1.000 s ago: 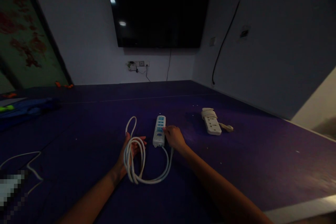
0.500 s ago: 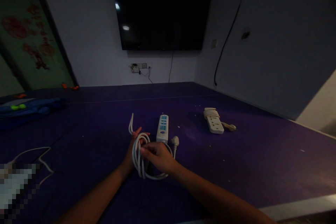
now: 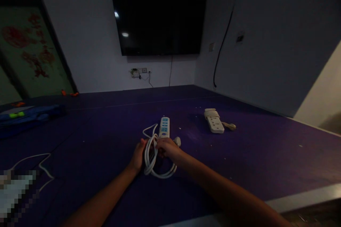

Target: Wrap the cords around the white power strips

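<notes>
A coil of white power cord is held upright between my hands above the purple surface. My left hand grips the coil's left side, its fingers partly hidden behind the loops. On the other side, my right hand is closed on the loops, fingertips curled inward. Just beyond stands a white power strip with blue sockets, lying flat, its near end hidden by my right hand. The cord's white plug shows beside that hand. A loose bend of cord rises at the coil's upper left.
Another white power strip, wrapped in its own cord, lies to the right. Blue cloth is at the far left, and a thin white cable lies nearer. A television hangs on the back wall.
My left hand has closed in around the coil, where its fingers were spread. The loops have been drawn together and shifted right, and the loose bend has dropped toward the strip.
</notes>
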`<state>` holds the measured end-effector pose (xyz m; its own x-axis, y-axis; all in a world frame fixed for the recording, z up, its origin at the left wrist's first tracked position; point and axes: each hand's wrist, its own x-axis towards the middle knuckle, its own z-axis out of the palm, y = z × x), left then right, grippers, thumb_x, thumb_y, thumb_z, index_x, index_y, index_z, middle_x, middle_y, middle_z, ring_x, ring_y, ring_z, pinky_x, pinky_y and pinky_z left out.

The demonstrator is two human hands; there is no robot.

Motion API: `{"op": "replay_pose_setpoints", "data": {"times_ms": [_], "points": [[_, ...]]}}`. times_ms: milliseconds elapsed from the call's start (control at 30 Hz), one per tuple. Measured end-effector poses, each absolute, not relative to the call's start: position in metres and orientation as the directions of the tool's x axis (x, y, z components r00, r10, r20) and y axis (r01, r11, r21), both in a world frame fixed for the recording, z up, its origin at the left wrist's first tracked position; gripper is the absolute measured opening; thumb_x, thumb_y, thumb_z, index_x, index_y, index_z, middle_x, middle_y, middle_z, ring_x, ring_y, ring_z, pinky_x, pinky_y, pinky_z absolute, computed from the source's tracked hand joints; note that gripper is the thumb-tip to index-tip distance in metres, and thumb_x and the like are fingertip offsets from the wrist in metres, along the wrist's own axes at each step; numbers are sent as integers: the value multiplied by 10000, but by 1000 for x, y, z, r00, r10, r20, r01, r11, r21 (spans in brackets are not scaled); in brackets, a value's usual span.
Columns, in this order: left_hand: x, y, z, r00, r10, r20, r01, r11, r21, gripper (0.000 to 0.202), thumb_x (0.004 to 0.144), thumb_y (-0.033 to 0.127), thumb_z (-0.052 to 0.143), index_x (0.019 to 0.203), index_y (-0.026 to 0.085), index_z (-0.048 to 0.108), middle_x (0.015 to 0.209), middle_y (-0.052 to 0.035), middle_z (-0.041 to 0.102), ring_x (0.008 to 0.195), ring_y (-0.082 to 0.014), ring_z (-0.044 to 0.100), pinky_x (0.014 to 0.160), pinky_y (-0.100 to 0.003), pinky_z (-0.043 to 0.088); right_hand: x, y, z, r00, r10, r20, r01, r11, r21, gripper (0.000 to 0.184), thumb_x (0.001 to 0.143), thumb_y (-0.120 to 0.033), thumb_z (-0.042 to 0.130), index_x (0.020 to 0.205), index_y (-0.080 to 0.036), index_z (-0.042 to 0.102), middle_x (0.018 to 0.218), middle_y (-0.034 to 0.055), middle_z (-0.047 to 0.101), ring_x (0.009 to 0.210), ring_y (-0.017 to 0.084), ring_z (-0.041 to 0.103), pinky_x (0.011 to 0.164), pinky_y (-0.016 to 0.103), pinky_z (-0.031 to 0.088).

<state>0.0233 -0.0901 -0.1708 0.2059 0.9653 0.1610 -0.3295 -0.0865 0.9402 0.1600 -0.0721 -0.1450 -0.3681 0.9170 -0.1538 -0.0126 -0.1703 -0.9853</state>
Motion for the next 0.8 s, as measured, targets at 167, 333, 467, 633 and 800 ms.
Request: {"op": "replay_pose_setpoints", "data": {"times_ms": [167,333,467,633,800], "points": [[22,-99,-162,161,968,193,-121,-175,977,535,578,509,776,940,130,670,784,-34,668,767,-190,607,718,-282,453,161,-74,-144,-393,913,-111,-46,-140,-989,99,697,-252,587,663,-168,547,490,-38,531,437,95,507,459,207,399],[26,-102,-157,126,981,149,-127,-133,983,487,590,458,758,950,142,665,784,-31,670,755,-189,610,730,-295,457,163,-71,-147,-428,904,-2,-72,-36,-997,320,669,-465,660,709,-156,585,551,-19,578,463,106,532,494,237,425],[28,-101,-155,-34,987,158,-2,-158,987,342,644,483,672,628,144,637,583,-16,620,578,-157,563,592,-267,425,166,-66,-150,-483,874,59,-52,38,-998,237,634,-379,652,666,-145,633,541,-14,600,452,92,504,472,219,375],[14,-95,-160,-415,856,308,299,-192,935,359,625,507,676,552,162,608,531,4,575,539,-137,501,533,-246,359,169,-65,-148,-496,863,95,26,124,-992,127,581,-229,597,637,-146,676,490,-29,575,435,83,467,441,206,310],[-7,-78,-171,-595,740,313,220,-225,949,396,650,546,633,534,179,541,490,31,502,491,-123,450,494,-246,344,180,-65,-138,-499,854,148,-30,153,-988,141,535,-215,609,622,-141,691,432,-46,515,387,54,371,398,192,231]]}}
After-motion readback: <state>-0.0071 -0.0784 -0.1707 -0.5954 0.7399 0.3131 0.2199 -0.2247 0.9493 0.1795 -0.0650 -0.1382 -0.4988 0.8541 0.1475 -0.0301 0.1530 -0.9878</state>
